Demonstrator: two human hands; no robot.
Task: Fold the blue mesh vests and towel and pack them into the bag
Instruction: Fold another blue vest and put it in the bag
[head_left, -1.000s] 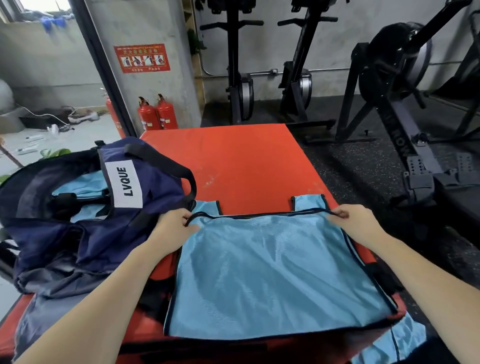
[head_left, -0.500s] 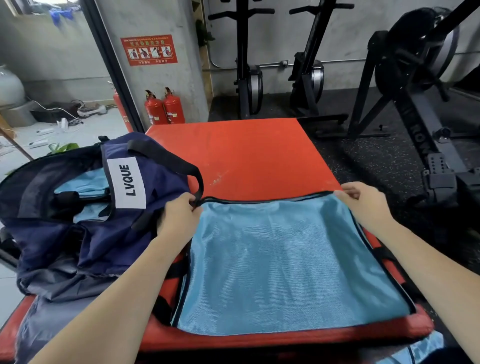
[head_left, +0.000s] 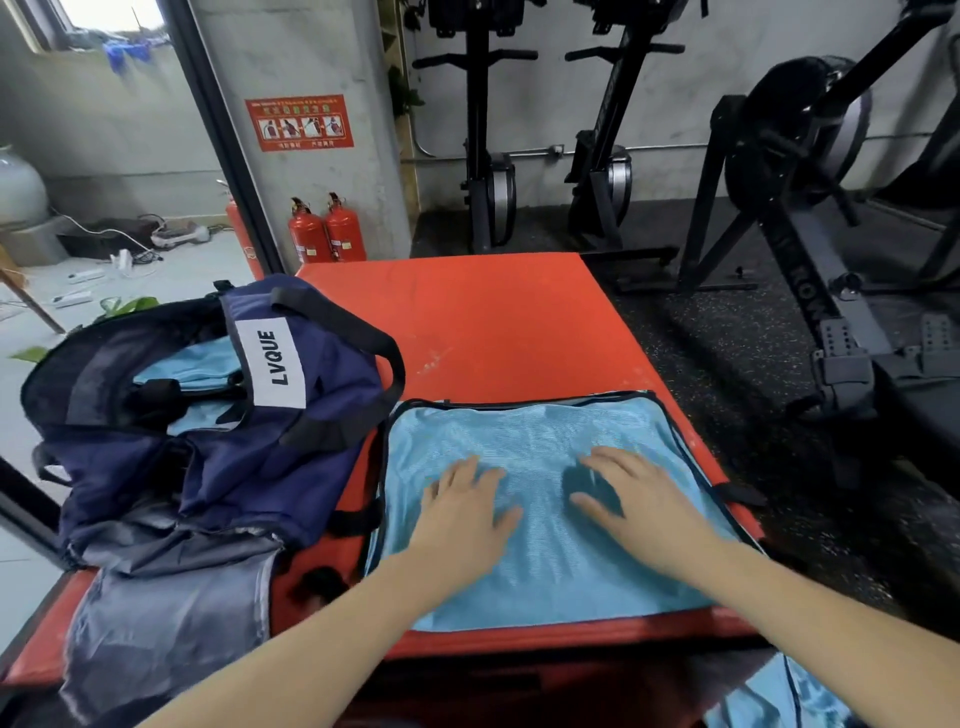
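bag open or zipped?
Open: the navy bag gapes at the top, light blue fabric visible inside.

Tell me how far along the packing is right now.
Done: light blue fabric already sits inside the open navy LVQUE bag. In hand: left hand and right hand press flat on a blue mesh vest on the red mat. Left: finish folding, pack it; more blue fabric hangs below.

vest (head_left: 540, 566) matt mesh cloth; bag (head_left: 218, 467) smooth fabric
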